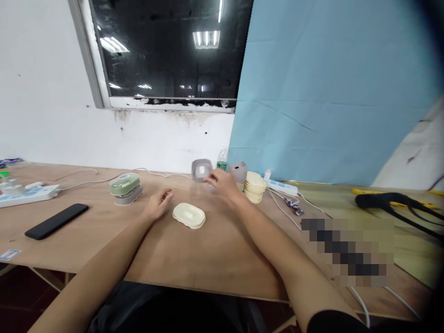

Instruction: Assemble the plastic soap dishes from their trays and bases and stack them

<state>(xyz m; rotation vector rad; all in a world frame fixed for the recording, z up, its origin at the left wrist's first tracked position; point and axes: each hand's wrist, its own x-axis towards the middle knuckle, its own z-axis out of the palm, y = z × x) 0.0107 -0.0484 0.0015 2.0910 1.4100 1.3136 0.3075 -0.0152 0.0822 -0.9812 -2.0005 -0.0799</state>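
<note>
My right hand [222,182] is raised over the far side of the table, its fingertips pinching the edge of a grey plastic box part [201,170], blurred by motion. On the tabletop my left hand [159,203] rests with loosely curled fingers and nothing visible in it. Between my forearms lies a cream oval plastic lid [189,215], just right of the left hand. To the left sits a stack with a green piece [125,183] over a grey piece [129,196]. Behind my right hand are another grey part [237,171] with a dark slot and a stack of cream lids [255,187].
A black phone-like slab [57,221] and a white power strip [29,196] lie at left. Against the wall stands a plastic bottle [222,158]. Another power strip [282,187], cables and a black strap [391,206] occupy the right side.
</note>
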